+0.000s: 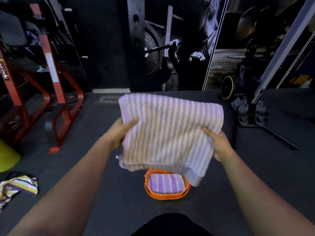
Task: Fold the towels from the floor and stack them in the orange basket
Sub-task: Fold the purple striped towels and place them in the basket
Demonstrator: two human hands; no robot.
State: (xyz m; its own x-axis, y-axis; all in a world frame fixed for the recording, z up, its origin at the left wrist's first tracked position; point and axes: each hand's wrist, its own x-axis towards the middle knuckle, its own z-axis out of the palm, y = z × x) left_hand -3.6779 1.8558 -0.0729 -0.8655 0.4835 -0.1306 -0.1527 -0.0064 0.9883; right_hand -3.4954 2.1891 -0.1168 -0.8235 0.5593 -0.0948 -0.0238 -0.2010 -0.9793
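I hold a folded purple-and-white striped towel [168,132] flat in the air, in front of me. My left hand [121,132] grips its left edge and my right hand [218,143] grips its right edge. Directly below, on the dark floor, stands the orange basket [148,186], partly hidden by the towel's hanging corner. A folded purple striped towel [164,183] lies inside the basket. A crumpled striped towel [15,188] with dark, yellow and white bands lies on the floor at the far left.
A red gym machine frame [58,103] stands at the left, with a yellow-green object [6,157] near it. A black stand with grey pedals [252,113] is at the right. A wall mural fills the background.
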